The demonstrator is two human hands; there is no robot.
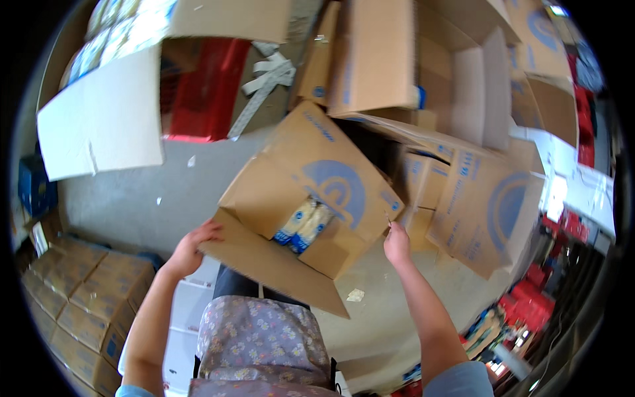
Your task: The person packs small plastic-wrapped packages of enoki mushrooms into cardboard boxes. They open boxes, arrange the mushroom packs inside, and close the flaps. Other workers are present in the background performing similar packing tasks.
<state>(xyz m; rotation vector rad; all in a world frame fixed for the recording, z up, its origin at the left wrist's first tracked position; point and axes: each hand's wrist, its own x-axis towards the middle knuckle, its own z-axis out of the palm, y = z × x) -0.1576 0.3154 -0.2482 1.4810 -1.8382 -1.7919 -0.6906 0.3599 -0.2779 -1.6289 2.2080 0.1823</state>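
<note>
A cardboard box (pixel 278 178) with blue print lies tilted before me, its flaps spread. Inside it, plastic-wrapped packs (pixel 303 226) with blue and white ends show through the opening. My left hand (pixel 191 248) holds the left corner of the near flap (pixel 278 263), fingers over its edge. At the right corner of the box is my right hand (pixel 398 244), closed around something small and thin whose tip points at the cardboard; what it is I cannot tell. A flowered apron covers my lap.
Large open cartons (pixel 379 54) stand behind and to the right. Upper left are a white-flapped carton (pixel 104 116) of wrapped packs and a red crate (pixel 208 89). Closed cartons (pixel 89 293) are stacked at lower left. Paper scraps (pixel 355 295) lie on the floor.
</note>
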